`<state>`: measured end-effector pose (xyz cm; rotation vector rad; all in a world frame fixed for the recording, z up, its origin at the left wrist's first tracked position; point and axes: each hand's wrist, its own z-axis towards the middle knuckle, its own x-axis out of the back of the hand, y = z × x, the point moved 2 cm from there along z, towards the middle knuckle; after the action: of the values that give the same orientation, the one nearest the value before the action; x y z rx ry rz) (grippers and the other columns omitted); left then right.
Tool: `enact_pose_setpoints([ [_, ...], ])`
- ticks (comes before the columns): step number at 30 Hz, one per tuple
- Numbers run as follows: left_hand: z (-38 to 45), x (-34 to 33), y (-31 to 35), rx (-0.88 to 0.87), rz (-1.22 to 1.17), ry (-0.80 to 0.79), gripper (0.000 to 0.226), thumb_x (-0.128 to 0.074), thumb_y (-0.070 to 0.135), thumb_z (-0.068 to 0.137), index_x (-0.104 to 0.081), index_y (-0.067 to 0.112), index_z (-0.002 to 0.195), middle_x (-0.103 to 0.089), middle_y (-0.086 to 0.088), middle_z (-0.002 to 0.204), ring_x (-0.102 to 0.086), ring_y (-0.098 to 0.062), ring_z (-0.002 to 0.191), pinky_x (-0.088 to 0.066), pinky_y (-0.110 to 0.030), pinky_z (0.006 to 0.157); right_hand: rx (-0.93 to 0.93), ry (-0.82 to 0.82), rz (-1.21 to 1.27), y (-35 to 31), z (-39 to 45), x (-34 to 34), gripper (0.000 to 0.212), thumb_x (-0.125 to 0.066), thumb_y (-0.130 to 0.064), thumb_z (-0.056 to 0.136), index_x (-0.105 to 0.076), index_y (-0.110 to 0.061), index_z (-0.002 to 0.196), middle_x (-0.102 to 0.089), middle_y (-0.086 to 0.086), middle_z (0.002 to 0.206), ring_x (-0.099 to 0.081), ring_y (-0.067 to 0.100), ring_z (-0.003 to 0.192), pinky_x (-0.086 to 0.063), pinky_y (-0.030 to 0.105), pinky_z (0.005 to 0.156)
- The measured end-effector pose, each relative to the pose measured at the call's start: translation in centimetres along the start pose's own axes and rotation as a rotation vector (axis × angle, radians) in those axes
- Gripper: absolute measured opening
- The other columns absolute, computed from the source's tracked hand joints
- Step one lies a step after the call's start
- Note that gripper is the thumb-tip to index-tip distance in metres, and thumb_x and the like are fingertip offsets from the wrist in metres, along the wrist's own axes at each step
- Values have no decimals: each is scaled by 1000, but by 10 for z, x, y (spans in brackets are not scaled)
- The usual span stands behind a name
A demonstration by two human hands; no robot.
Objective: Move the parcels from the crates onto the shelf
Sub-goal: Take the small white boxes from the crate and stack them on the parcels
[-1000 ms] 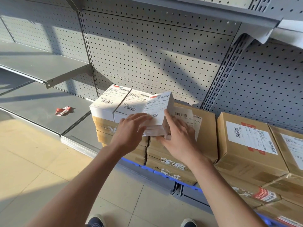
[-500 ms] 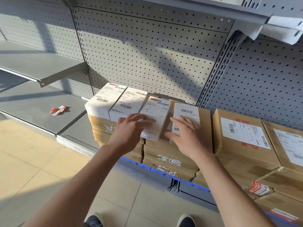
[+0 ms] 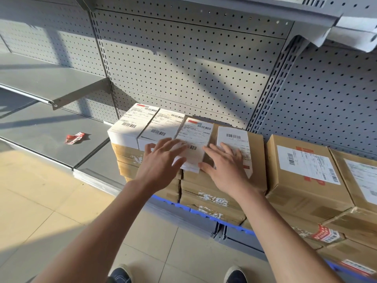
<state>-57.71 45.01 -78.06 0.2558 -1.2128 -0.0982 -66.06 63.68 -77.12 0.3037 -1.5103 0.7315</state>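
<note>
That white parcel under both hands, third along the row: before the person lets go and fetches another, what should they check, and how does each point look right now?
1. Third white parcel lies flat on the brown boxes: ok.
2. It lines up with the two white parcels to its left: not ok, its near end sticks out further forward.
3. Left hand is free to lift away, fingers straight on top of the parcel: ok.
4. Right hand is free too, lying flat beside the parcel on the brown box: ok.
5. Brown stack beneath stands steady: cannot tell.
6. Room to its right for another parcel: ok.
</note>
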Motion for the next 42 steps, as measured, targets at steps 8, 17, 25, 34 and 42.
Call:
enact_pose_setpoints([
  [8, -1, 5, -13, 113, 11, -13, 44, -53, 43, 101, -52, 34, 144, -44, 9, 155, -30, -15, 146, -24, -53, 115, -3, -6, -20, 3, 12, -2, 59, -37, -56, 103, -30, -34, 157, -30, -11, 164, -13, 23, 155, -6, 59, 121],
  [17, 1, 6, -14, 153, -41, 4, 50, -62, 21, 97, -51, 29, 145, -48, 11, 151, -34, -13, 142, -28, -54, 113, 3, 8, -15, 2, 20, -4, 53, -38, -50, 105, -34, -33, 154, -34, -11, 162, -15, 25, 155, -6, 61, 121],
  [25, 0, 5, -14, 143, -40, 21, 63, -57, -3, 88, -53, 28, 143, -49, 11, 150, -33, -13, 141, -29, -52, 112, 9, 8, -4, 5, 17, -7, 50, -40, -49, 105, -36, -36, 153, -34, -9, 162, -14, 25, 156, -5, 61, 121],
  [34, 0, 5, -10, 113, -11, -5, 46, -57, 18, 97, -55, 29, 141, -46, 7, 153, -31, -16, 144, -27, -53, 113, -1, 18, 35, 4, 14, -2, 55, -42, -52, 104, -31, -36, 156, -24, -5, 167, -10, 21, 156, -2, 59, 122],
  [42, 3, 2, 9, 9, 38, -3, 53, -57, 28, 97, -44, 34, 148, -41, 3, 157, -26, -20, 148, -25, -53, 115, -158, -31, 112, 27, -9, 15, 64, -52, -50, 101, -27, -37, 158, -14, -3, 169, 0, 17, 156, 2, 60, 123],
])
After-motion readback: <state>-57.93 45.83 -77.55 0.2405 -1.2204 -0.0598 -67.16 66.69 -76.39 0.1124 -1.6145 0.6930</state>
